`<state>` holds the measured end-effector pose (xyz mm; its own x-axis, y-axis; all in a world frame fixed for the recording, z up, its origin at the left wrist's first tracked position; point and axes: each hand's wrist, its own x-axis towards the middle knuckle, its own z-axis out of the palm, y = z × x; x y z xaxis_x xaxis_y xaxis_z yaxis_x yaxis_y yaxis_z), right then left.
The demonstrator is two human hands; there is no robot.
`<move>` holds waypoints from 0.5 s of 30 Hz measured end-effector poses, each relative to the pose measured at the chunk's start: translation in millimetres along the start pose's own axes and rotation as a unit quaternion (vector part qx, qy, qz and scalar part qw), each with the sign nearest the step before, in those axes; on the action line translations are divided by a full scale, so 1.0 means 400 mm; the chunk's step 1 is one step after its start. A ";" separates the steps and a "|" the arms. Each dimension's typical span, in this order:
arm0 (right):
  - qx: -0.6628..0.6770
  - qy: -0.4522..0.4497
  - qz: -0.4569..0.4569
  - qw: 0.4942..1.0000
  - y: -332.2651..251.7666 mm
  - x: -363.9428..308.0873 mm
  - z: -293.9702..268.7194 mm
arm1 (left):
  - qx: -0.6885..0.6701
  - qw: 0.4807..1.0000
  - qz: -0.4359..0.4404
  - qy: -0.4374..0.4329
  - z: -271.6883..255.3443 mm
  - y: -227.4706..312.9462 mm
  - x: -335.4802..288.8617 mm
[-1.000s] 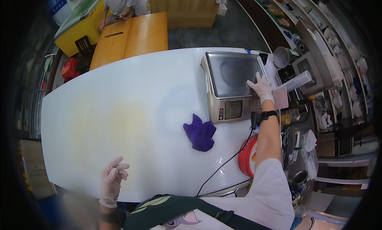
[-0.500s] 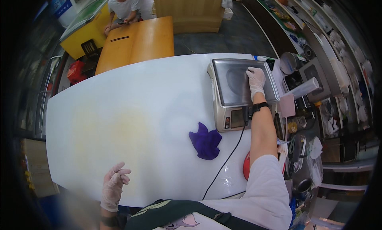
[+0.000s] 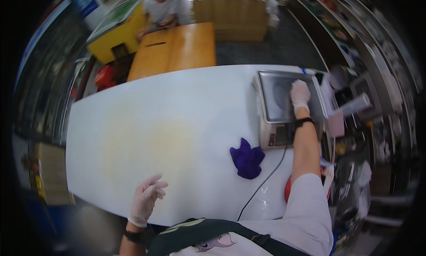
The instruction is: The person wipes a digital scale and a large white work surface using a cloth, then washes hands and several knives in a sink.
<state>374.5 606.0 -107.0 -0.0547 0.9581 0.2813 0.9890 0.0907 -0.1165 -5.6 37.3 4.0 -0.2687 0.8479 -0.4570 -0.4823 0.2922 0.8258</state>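
Note:
My right hand [image 3: 300, 95], in a thin whitish glove, rests over the steel tray of a weighing scale [image 3: 277, 106] at the right of the table. Its fingers are curled in like a fist, and whatever they may hold is hidden. A black band circles that wrist. My left hand [image 3: 148, 198], also gloved, hovers above the near edge of the white table with its fingers loosely apart and nothing in them. Between the two hands, a crumpled purple cloth [image 3: 247, 159] lies on the table, left of the scale's front.
The white table [image 3: 146, 123] has faint yellow stains. A dark cord [image 3: 265, 181] runs from the scale to the near edge. Something red [image 3: 288, 189] sits beside my right arm. Beyond stands a wooden table [image 3: 191, 41] with a person [image 3: 160, 12] seated there. Cluttered shelves line the right.
The whole view has swung left, so everything sits further right in the picture. My right hand stays over the scale tray, its fingers curled. The cloth has not moved on the table.

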 end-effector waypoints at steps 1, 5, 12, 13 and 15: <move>0.020 -0.005 -0.010 1.000 0.009 0.005 0.001 | -0.002 1.000 0.024 0.004 -0.006 -0.009 0.004; 0.395 -0.018 0.023 0.918 0.058 -0.068 -0.039 | -0.002 1.000 0.024 -0.011 0.009 -0.016 -0.002; 0.821 -0.137 0.155 0.533 -0.055 -0.456 -0.298 | 0.016 0.997 0.032 -0.067 -0.010 -0.010 -0.021; 0.822 -0.140 0.163 0.527 -0.071 -0.505 -0.325 | 0.015 0.997 0.028 -0.077 -0.020 -0.011 -0.026; 0.823 -0.131 0.177 0.524 -0.076 -0.595 -0.372 | 0.016 0.995 0.020 -0.100 -0.032 -0.014 -0.036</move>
<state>378.0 335.0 -28.7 -0.1381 0.9790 -0.1499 -0.5026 -0.1997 -0.8411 -9.7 17.8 1.6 -0.1137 0.9291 -0.3518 -0.4470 0.2684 0.8533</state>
